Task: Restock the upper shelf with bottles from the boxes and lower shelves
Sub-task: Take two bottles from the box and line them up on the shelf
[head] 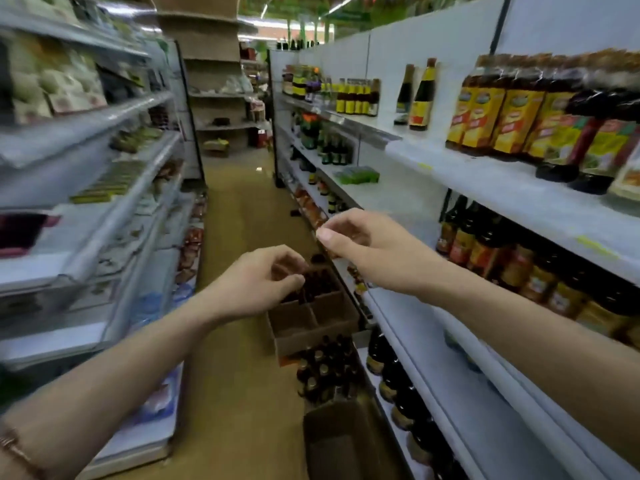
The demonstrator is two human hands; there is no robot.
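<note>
The upper shelf (pixel 485 174) on the right has bare space beside its yellow-labelled bottles. On the floor, a divided box (pixel 311 320) holds dark bottles (pixel 317 284). Both hands, left (pixel 256 282) and right (pixel 363 244), hang loosely curled, holding nothing. The bottles are probably glass: heavy, slick, breakable; best gripped round the body, not the cap.

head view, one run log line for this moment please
left hand: empty | right hand: empty | divided carton: on floor, part empty | upper shelf: gaps
</note>
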